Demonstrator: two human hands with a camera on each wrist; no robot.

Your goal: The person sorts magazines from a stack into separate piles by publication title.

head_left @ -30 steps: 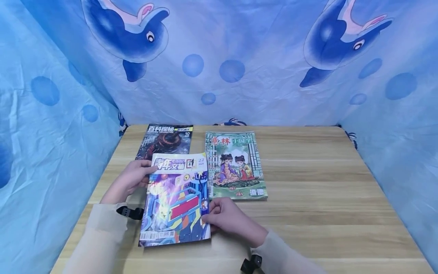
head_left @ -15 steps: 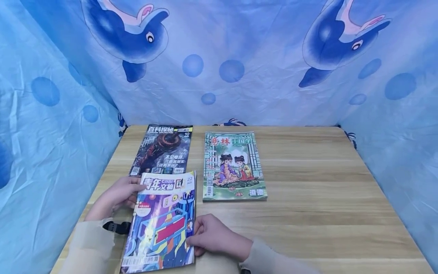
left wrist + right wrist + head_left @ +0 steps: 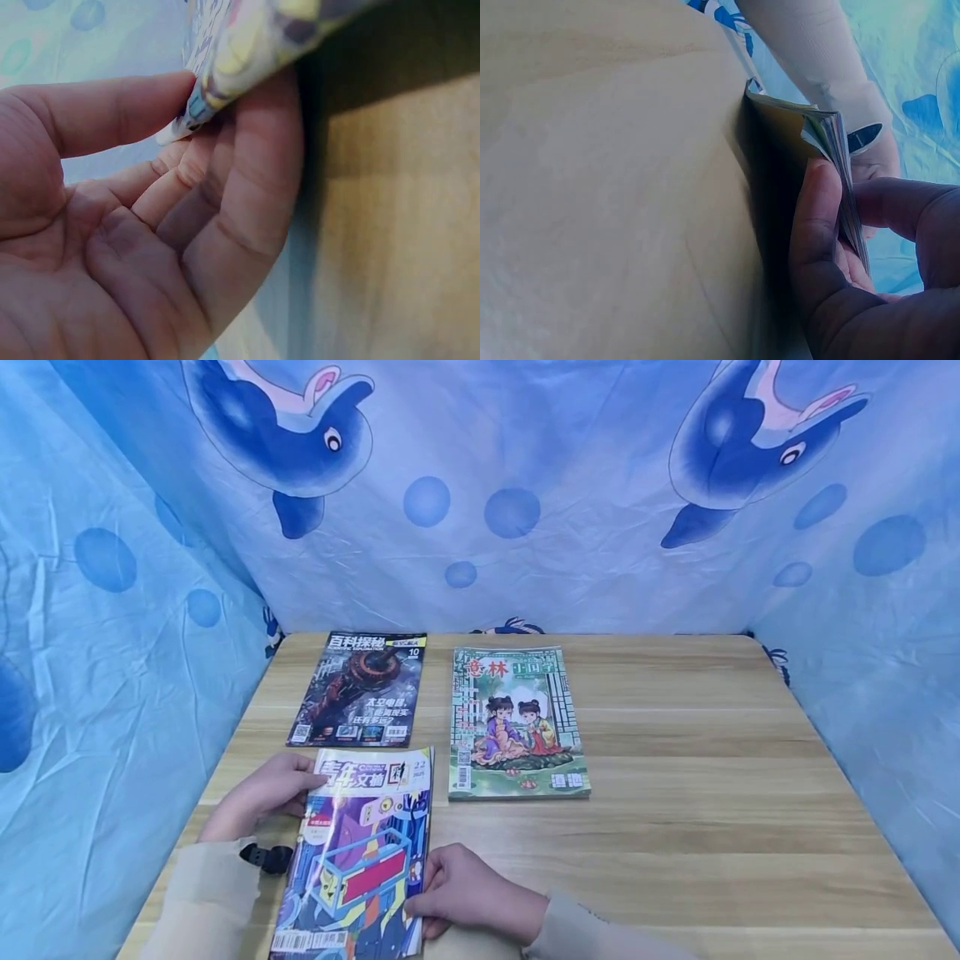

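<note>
2 magazines (image 3: 517,722) lie on the table (image 3: 697,777) while left hand (image 3: 272,787) and right hand (image 3: 472,892) pinch 1 purple-covered magazine (image 3: 360,852).

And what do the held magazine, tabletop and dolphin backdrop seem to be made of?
Held magazine: glossy paper, judging by shiny cover and stacked pages.
Tabletop: smooth wood or laminate; grain alone can't settle it.
Dolphin backdrop: probably fabric, faintly sheened, given its creases.
</note>
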